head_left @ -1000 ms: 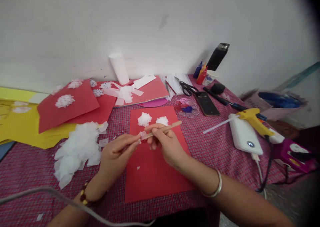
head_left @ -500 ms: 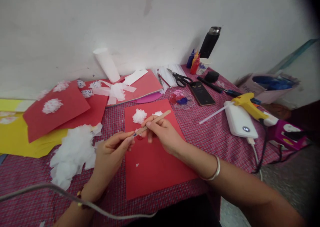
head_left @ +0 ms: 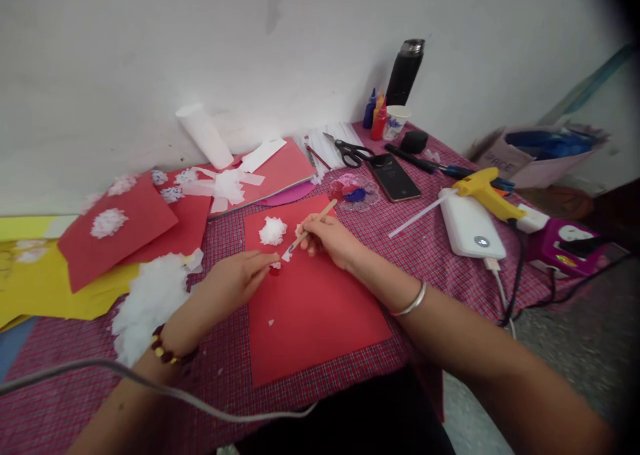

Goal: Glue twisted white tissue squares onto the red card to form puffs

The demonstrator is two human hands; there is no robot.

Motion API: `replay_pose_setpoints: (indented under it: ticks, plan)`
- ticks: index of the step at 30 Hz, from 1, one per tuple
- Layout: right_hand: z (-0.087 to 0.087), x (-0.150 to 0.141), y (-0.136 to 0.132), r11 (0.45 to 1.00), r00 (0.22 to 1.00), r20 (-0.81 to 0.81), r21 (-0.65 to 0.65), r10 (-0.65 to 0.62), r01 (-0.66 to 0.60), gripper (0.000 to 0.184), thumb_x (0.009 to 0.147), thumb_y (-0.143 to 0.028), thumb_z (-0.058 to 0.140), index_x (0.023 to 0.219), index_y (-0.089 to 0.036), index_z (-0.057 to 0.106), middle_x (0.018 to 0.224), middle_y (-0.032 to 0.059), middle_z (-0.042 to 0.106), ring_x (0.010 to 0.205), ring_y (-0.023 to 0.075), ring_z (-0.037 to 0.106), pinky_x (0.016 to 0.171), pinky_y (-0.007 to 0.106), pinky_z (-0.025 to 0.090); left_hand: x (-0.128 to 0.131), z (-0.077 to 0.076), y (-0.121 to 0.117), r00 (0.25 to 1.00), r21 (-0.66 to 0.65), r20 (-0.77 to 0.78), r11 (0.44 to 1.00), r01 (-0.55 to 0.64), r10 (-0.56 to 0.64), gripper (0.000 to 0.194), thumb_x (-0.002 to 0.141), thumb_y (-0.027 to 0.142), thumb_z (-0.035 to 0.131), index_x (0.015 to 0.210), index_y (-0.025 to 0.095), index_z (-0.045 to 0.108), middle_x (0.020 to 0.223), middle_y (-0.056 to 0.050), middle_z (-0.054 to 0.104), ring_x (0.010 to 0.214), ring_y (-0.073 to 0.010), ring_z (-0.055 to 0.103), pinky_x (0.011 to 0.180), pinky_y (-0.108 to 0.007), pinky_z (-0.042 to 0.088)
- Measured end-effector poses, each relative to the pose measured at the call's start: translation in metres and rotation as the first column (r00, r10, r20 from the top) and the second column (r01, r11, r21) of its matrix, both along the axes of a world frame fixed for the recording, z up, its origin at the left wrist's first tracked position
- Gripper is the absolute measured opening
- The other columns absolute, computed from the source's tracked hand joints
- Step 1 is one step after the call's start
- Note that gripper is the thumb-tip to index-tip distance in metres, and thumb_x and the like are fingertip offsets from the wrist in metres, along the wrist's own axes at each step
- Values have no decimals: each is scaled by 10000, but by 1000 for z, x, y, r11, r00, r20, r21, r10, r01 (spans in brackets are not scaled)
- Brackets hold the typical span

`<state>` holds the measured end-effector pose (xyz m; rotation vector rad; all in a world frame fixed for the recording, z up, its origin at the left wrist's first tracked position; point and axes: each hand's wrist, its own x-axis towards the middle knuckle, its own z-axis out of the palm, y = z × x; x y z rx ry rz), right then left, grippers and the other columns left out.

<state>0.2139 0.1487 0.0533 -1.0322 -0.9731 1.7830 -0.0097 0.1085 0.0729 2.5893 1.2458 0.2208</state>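
Note:
My right hand [head_left: 326, 236] grips a flat wooden craft stick [head_left: 314, 226], its lower end pointing down at the red sheet [head_left: 315, 315]. A small white paper piece [head_left: 287, 255] is at that lower end, where a dark smear shows. The fingers of my left hand [head_left: 245, 273] are drawn together over another small white paper piece [head_left: 275, 265], just above a wet red spot [head_left: 275, 272]. Higher on the sheet is a fluffy white paper puff [head_left: 273, 231]; a second one is mostly hidden behind my right hand.
A heap of white paper pieces [head_left: 150, 301] lies left of the sheet. Behind are scissors [head_left: 353, 151], a phone [head_left: 395, 177] and a palette of paint [head_left: 356, 193]. Rightward sit a yellow glue gun [head_left: 487, 191] and a white power bank [head_left: 470, 225]. A cable [head_left: 165, 391] crosses the foreground.
The left fingers have parted from the stick's end and come down by the red spot. My right hand has drawn the stick slightly up and away. The camera view has shifted.

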Motion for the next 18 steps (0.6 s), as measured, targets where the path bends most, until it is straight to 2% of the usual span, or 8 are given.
replay_pose_setpoints:
  ticks: [2, 6, 14, 18]
  plan:
    - [-3, 0, 3, 999, 997, 76, 43, -6, 2, 241, 861, -77, 433, 665, -160, 546, 451, -27, 580, 346, 70, 480, 365, 153, 381, 3, -2, 4, 997, 6, -79, 1000, 19, -19, 280, 954, 260, 432, 1115, 232, 659, 966, -65, 718, 885, -207, 669, 785, -318, 503]
    - [-8, -1, 3, 995, 989, 150, 96, 17, -32, 255, 876, -63, 424, 673, -170, 534, 455, -34, 574, 363, 69, 488, 376, 148, 387, 11, -2, 5, 992, -33, -127, 999, 21, -26, 233, 934, 261, 448, 980, 231, 674, 878, -44, 701, 816, -189, 648, 728, -284, 471]
    - [-15, -6, 0, 975, 981, 178, 189, 79, -113, 225, 870, -41, 436, 707, -178, 510, 493, -39, 577, 430, 82, 534, 432, 164, 440, 18, 0, 11, 969, -43, -229, 994, -102, 89, 189, 906, 213, 402, 817, 194, 568, 810, -53, 638, 787, -211, 599, 696, -307, 406]
    - [-14, -7, -2, 960, 971, 226, 245, 81, -137, 212, 867, -39, 427, 729, -178, 508, 524, -40, 579, 454, 87, 540, 455, 178, 454, 17, -4, 14, 971, -59, -182, 984, -168, 154, 117, 855, 186, 429, 802, 196, 532, 762, -38, 608, 701, -192, 562, 640, -295, 366]
